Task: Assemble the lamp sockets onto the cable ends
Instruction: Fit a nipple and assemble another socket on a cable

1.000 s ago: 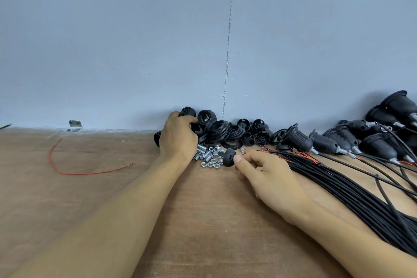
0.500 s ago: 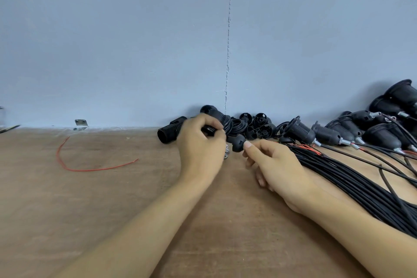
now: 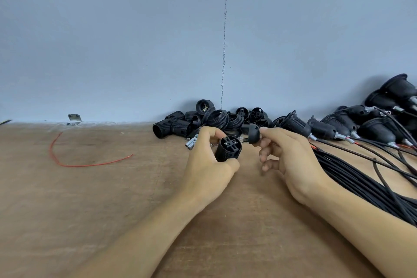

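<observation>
left hand (image 3: 208,165) curled around black socket body (image 3: 228,149), terminal end up, right hand (image 3: 291,156) pinching black socket cap (image 3: 253,133), parts apart, loose socket pile (image 3: 214,119) behind, black cable bundle (image 3: 361,178) at right

I see a workshop. Black plastic lamp sockets (image 3: 216,117) and bundled black cables (image 3: 361,183) crowd the brown wooden table (image 3: 90,210).

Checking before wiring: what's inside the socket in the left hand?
The socket shows a black moulded insert; deeper parts are hidden behind it and the left hand.
</observation>
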The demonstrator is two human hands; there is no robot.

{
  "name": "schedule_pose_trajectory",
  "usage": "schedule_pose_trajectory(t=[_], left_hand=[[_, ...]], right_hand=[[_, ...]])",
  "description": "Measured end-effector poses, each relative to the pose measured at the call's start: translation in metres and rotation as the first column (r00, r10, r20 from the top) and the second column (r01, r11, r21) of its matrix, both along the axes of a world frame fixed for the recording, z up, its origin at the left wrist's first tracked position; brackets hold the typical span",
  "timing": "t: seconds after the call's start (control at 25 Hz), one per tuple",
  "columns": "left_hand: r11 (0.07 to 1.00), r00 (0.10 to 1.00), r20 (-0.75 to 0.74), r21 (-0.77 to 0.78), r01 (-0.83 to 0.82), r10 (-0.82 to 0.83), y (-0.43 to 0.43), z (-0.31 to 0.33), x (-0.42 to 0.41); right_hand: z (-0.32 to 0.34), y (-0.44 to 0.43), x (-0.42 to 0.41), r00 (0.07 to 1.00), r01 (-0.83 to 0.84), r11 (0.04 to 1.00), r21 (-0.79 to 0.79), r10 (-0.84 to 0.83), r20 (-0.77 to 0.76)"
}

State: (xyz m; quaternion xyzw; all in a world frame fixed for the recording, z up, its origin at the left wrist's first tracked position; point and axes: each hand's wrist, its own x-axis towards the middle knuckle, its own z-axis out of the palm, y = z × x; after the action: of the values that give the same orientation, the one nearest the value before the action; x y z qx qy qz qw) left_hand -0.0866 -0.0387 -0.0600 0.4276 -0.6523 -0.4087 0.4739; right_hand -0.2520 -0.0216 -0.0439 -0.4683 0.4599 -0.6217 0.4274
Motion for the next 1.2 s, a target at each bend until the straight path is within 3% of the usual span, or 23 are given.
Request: schedule_pose_trajectory(t=[0.24, 0.4, 0.88, 1.08, 1.2], left_hand=[[0.997, 0.995, 0.092, -0.073, 0.036, -0.029, 0.005, -0.002, 0.001], [0.996, 0.99, 0.112, -0.02, 0.088, -0.085, 0.007, 0.001, 0.001], [0.98, 0.985, -0.038, 0.102, 0.169, -0.166, 0.002, 0.004, 0.003], [0.996, 0.976, 0.213, -0.064, 0.068, -0.053, 0.003, 0.0, 0.003], [0.973, 0.919, 0.386, -0.229, 0.013, 0.079, 0.0, -0.007, 0.002]], right_hand=[[0.002, 0.0, -0.004, 0.989, -0.042, 0.996, -0.081, 0.03, -0.144], [-0.001, 0.001, -0.004, 0.972, -0.025, 0.996, -0.084, 0.005, -0.234], [-0.003, 0.0, -0.004, 0.952, -0.023, 0.999, 0.037, 0.033, -0.303], [-0.004, -0.004, -0.008, 0.94, 0.106, 0.99, 0.088, -0.071, -0.334], [-0.002, -0.007, -0.006, 0.986, 0.138, 0.978, 0.155, -0.121, -0.119]])
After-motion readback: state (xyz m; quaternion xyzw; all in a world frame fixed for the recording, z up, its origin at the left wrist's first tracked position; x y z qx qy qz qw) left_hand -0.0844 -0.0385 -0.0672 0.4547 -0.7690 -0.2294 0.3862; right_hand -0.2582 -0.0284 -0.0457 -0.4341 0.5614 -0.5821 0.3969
